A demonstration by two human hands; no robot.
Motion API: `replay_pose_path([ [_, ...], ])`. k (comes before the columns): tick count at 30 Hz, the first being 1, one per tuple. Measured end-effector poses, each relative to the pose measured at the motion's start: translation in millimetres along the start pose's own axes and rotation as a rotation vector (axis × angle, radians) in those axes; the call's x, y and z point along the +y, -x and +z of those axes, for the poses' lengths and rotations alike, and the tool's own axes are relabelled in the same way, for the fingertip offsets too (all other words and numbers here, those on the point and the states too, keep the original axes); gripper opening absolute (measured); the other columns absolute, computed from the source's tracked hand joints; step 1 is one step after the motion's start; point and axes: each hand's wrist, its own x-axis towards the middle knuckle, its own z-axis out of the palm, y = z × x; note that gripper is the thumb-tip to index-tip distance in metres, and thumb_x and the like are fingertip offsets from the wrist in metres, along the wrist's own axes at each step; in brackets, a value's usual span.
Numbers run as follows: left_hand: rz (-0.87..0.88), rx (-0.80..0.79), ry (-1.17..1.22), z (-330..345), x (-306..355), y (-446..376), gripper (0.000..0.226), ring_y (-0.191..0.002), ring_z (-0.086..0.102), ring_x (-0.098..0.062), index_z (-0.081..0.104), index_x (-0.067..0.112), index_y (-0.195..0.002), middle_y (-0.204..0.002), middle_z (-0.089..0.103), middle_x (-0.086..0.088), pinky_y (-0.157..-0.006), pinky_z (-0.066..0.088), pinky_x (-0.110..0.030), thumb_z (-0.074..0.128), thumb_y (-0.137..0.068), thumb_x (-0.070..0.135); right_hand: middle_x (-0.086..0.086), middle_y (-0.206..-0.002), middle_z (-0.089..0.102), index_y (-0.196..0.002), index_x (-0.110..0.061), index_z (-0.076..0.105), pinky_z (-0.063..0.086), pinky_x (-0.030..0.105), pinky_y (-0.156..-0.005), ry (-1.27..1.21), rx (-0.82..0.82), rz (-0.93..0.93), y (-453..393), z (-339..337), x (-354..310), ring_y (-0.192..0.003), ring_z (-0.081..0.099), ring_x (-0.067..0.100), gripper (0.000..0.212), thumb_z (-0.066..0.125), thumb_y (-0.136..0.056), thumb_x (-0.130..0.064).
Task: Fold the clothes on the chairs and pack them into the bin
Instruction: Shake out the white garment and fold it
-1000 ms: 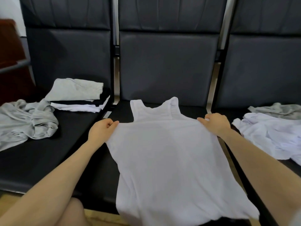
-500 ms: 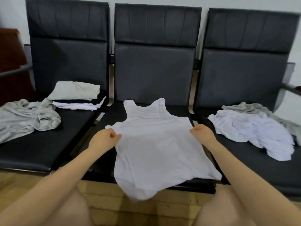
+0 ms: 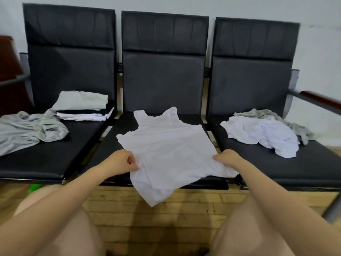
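A white tank top [image 3: 169, 145] lies spread on the middle black chair seat [image 3: 127, 122], straps toward the backrest, its hem hanging over the front edge. My left hand [image 3: 121, 160] pinches its left side near the hem. My right hand [image 3: 227, 158] grips its right side at the same height. A stack of folded clothes [image 3: 83, 106], grey on top, sits at the back of the left chair. No bin is in view.
A crumpled grey garment [image 3: 29, 130] lies on the left chair [image 3: 46, 163]. A loose white heap [image 3: 258, 135] over a grey piece [image 3: 299, 126] fills the right chair [image 3: 304, 167]. A wooden armrest [image 3: 321, 101] juts out at right. My knees are low in view over a wooden floor [image 3: 156, 209]. Something green [image 3: 35, 187] shows under the left chair.
Both hands have slid down the tank top's sides from near the armholes toward the hem. My head has pulled back, so all three chairs show.
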Motion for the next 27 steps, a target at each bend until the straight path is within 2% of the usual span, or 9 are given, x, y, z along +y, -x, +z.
replay_pose_path([
  [5,0.044,0.031,-0.003,7,0,6,0.017,-0.075,0.057,-0.009,0.068,0.018,-0.076,-0.085,0.059,0.006,-0.066,0.043,-0.020,0.067,-0.086,0.032,0.000,-0.072,0.045,-0.066,-0.015,0.044,0.035,0.029,-0.079,-0.036,0.018,-0.067,17,-4,-10,-0.089,0.047,0.023,0.037,0.054,-0.096,-0.033],
  [8,0.055,0.014,-0.016,9,1,8,0.015,-0.080,0.056,-0.014,0.065,0.014,-0.084,-0.087,0.058,0.001,-0.071,0.044,-0.023,0.061,-0.090,0.027,-0.003,-0.069,0.040,-0.063,-0.019,0.038,0.033,0.028,-0.079,-0.076,0.020,-0.090,23,-6,-13,-0.087,0.044,0.021,0.039,0.055,-0.096,-0.031],
  [11,-0.027,0.009,0.204,2,-6,7,0.014,-0.082,0.058,-0.020,0.059,0.010,-0.087,-0.088,0.062,-0.005,-0.072,0.046,-0.027,0.054,-0.093,0.021,-0.001,-0.067,0.041,-0.060,-0.016,0.039,0.034,0.026,-0.067,-0.125,0.014,-0.095,25,-8,-10,-0.072,0.044,0.016,0.042,0.057,-0.096,-0.029],
  [14,-0.196,0.116,0.467,-6,-16,4,0.015,-0.080,0.057,-0.020,0.051,0.006,-0.088,-0.090,0.060,-0.010,-0.068,0.052,-0.033,0.045,-0.095,0.018,0.003,-0.064,0.044,-0.058,-0.012,0.041,0.031,0.026,-0.056,-0.197,0.022,-0.067,29,-11,-2,-0.062,0.042,0.015,0.045,0.059,-0.094,-0.032],
  [18,-0.410,0.378,0.782,-18,-33,5,0.009,-0.083,0.053,-0.023,0.043,0.009,-0.085,-0.092,0.053,-0.012,-0.078,0.054,-0.043,0.038,-0.092,0.010,0.016,-0.087,0.061,-0.083,-0.003,0.061,0.041,0.032,-0.068,-0.259,0.081,-0.083,40,-18,-2,-0.078,0.057,0.026,0.042,0.053,-0.095,-0.042],
  [21,-0.446,0.515,0.935,-30,-42,9,0.011,-0.072,0.045,-0.020,0.040,0.008,-0.082,-0.086,0.044,-0.012,-0.060,0.047,-0.034,0.033,-0.091,0.007,0.018,-0.112,0.065,-0.109,-0.004,0.066,0.043,0.031,-0.078,-0.343,0.088,-0.087,44,-23,-2,-0.087,0.058,0.025,0.040,0.052,-0.096,-0.040],
  [24,-0.391,0.492,0.943,-34,-43,15,0.027,-0.051,0.023,-0.017,0.026,0.015,-0.063,-0.064,0.028,-0.005,-0.041,0.024,-0.020,0.029,-0.086,0.001,0.013,-0.088,0.064,-0.123,0.002,0.059,0.048,0.025,-0.059,-0.478,-0.037,-0.017,50,-21,9,-0.065,0.055,0.021,0.047,0.062,-0.092,-0.033],
  [25,-0.385,0.457,0.903,-33,-41,17,0.030,-0.049,0.018,-0.015,0.024,0.016,-0.061,-0.061,0.025,-0.002,-0.041,0.019,-0.018,0.029,-0.086,0.000,0.008,-0.077,0.060,-0.123,0.003,0.058,0.044,0.023,-0.049,-0.437,-0.093,0.016,53,-20,13,-0.057,0.052,0.018,0.048,0.063,-0.091,-0.032],
  [27,-0.397,0.361,0.712,-27,-38,22,0.032,-0.047,0.018,-0.015,0.025,0.016,-0.061,-0.058,0.026,-0.003,-0.043,0.018,-0.019,0.034,-0.089,0.003,0.004,-0.072,0.059,-0.120,0.002,0.059,0.044,0.022,-0.045,-0.254,-0.234,0.046,61,-13,16,-0.055,0.055,0.016,0.042,0.060,-0.094,-0.032],
])
